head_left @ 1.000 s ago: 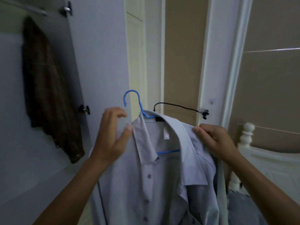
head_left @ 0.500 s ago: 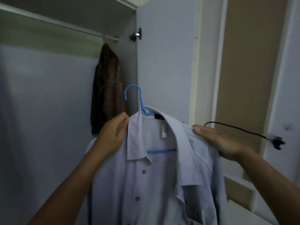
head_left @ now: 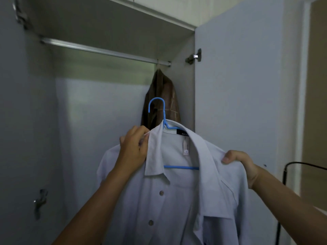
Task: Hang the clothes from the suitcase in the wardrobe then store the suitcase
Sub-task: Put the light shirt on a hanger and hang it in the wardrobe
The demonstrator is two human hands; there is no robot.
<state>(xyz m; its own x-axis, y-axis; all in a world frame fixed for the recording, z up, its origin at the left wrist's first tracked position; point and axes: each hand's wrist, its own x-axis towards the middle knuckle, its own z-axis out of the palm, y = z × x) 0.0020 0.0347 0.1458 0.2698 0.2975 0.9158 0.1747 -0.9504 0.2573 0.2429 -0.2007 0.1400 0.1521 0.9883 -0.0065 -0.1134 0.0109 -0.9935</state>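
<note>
A pale grey button shirt (head_left: 173, 200) hangs on a blue hanger (head_left: 157, 110), held up in front of the open wardrobe. My left hand (head_left: 134, 147) grips the shirt's left shoulder beside the collar. Over on the other shoulder, my right hand (head_left: 238, 161) pinches the fabric. The hanger's hook points left and sits well below the metal rail (head_left: 99, 49), not touching it. The suitcase is out of view.
A brown jacket (head_left: 162, 101) hangs at the rail's right end, just behind the hook. The open right wardrobe door (head_left: 238, 103) stands close beside the shirt. A black cable (head_left: 300, 165) runs along the right edge. The left door's hinge (head_left: 39, 202) shows low on the left.
My view has swung left and upward into the wardrobe, bringing the rail into sight. The shirt on its hanger has been lifted higher, and my left hand has closed on its shoulder.
</note>
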